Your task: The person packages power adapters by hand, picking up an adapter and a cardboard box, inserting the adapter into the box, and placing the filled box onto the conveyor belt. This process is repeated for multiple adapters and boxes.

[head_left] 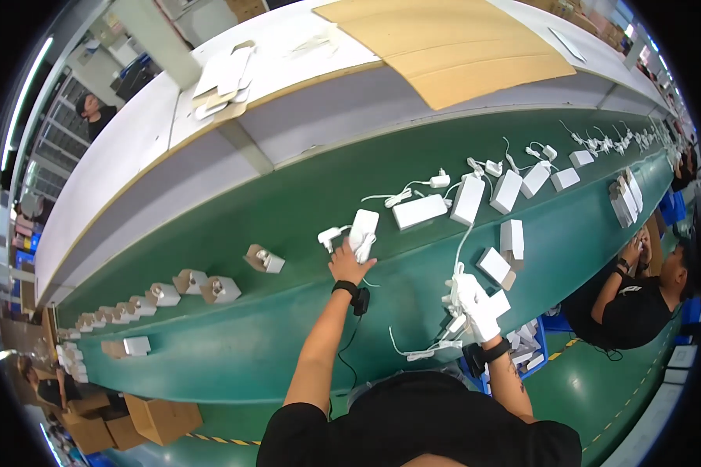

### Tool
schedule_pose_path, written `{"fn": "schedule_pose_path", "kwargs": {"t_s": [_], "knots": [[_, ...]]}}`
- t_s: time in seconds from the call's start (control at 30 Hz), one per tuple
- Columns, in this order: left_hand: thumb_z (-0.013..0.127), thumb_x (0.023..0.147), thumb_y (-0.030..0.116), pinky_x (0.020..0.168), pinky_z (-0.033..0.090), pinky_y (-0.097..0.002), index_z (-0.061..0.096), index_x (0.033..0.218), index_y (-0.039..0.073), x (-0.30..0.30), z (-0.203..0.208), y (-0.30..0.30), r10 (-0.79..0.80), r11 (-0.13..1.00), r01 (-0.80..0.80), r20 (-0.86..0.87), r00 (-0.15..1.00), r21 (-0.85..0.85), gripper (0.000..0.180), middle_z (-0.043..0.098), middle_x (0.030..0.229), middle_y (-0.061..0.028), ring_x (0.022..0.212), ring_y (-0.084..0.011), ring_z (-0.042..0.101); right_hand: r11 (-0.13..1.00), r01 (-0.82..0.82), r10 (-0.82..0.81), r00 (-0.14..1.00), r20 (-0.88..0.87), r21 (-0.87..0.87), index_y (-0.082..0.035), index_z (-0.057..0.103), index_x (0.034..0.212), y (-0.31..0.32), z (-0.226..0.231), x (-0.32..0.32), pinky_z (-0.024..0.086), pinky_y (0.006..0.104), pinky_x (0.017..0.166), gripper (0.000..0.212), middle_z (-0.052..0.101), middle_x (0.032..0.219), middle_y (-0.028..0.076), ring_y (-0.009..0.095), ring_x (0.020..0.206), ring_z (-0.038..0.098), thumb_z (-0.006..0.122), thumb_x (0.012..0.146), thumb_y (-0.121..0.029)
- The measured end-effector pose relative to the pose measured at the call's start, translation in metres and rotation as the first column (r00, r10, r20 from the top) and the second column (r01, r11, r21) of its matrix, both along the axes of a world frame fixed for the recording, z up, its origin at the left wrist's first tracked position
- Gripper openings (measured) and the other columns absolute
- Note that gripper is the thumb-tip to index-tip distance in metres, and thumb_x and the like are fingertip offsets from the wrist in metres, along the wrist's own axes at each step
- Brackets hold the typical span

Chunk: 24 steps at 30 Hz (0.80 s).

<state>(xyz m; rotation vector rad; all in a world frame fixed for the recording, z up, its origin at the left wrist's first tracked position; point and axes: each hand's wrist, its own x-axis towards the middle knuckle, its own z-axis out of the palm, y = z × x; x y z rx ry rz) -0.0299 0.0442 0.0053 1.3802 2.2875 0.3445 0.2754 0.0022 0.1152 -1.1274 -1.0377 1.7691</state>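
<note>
- Green worktop (234,331) sweeps across the frame, below a white shelf (304,101) with a cardboard sheet (452,54) at the upper centre.
- Near the centre of the frame we see a white block (363,222) lying on the green, a white cord (364,247) bunched at its lower end and a small plug (331,236) just to its left.
- Our bare left hand (349,265) touches the block's lower end with fingers spread; we cannot tell whether they grip.
- Our white-gloved right hand (475,307), lower and right of centre, appears closed on a white cable (461,247) that rises from it; its fingertips are hard to make out.
- We judge the block light, stiff and rather smooth, best held by its long sides; the cord looks soft and liable to snag.
- White boxes (420,211) right of the block look like thin card, easily dented, so we would hold them by opposite walls.
- We can read no brand, label or writing on any of these.
</note>
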Motion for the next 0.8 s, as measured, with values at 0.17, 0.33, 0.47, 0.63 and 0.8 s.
{"fn": "schedule_pose_path", "kwargs": {"t_s": [0.17, 0.33, 0.47, 0.63, 0.8], "knots": [[0.073, 0.067, 0.047, 0.092, 0.034, -0.0502, 0.036, 0.132, 0.004, 0.036, 0.003, 0.017, -0.004, 0.981, 0.036, -0.166, 0.986, 0.188, 0.086, 0.047, 0.125, -0.0143, 0.117, -0.0335, 0.043, 0.988, 0.153, -0.149, 0.984, 0.094, -0.033, -0.004, 0.052, 0.115, -0.007, -0.012, 0.016, 0.052, 0.0265, 0.071, 0.035, 0.059, 0.101, 0.006, 0.015, 0.082, 0.062, 0.064, 0.085, -0.018], [0.076, 0.064, 0.041, 0.098, 0.029, -0.0485, 0.035, 0.132, 0.004, 0.079, 0.017, 0.065, -0.244, 0.811, 0.360, -0.293, 0.924, 0.461, 0.088, 0.045, 0.126, -0.0154, 0.116, -0.0317, 0.044, 0.965, 0.260, -0.262, 0.955, 0.138, 0.033, -0.004, 0.048, 0.121, 0.008, 0.004, 0.020, 0.047, 0.0238, 0.065, 0.056, 0.059, 0.100, 0.006, 0.012, 0.079, 0.057, 0.069, 0.081, -0.037], [0.079, 0.060, 0.029, 0.101, 0.028, -0.0460, 0.038, 0.128, 0.004, 0.066, -0.015, 0.111, -0.393, 0.867, 0.453, -0.275, 0.878, 0.206, 0.083, 0.046, 0.124, -0.0149, 0.117, -0.0305, 0.043, 0.962, 0.230, -0.229, 0.973, -0.027, 0.146, -0.004, 0.048, 0.119, 0.010, -0.004, 0.009, 0.052, 0.0275, 0.070, 0.046, 0.058, 0.104, 0.008, 0.017, 0.085, 0.060, 0.068, 0.082, -0.022], [0.079, 0.064, 0.019, 0.098, 0.036, -0.0414, 0.041, 0.125, 0.009, 0.032, -0.009, 0.085, -0.568, 0.801, 0.223, 0.586, 0.578, 0.556, 0.073, 0.045, 0.122, -0.0112, 0.119, -0.0261, 0.043, 0.934, -0.066, -0.132, 0.850, -0.510, -0.351, -0.004, 0.044, 0.126, 0.011, 0.041, -0.002, 0.050, 0.0268, 0.068, 0.057, 0.057, 0.106, 0.011, 0.019, 0.085, 0.060, 0.069, 0.081, -0.029], [0.079, 0.063, 0.013, 0.095, 0.040, -0.0383, 0.043, 0.125, 0.012, 0.005, 0.053, 0.059, -0.620, 0.782, 0.300, 0.629, 0.469, 0.547, 0.071, 0.045, 0.123, -0.0077, 0.116, -0.0248, 0.045, 0.884, -0.203, -0.068, 0.835, -0.546, -0.421, -0.006, 0.040, 0.130, 0.005, 0.066, -0.003, 0.049, 0.0261, 0.064, 0.065, 0.056, 0.108, 0.014, 0.018, 0.080, 0.058, 0.068, 0.080, -0.036]]}}
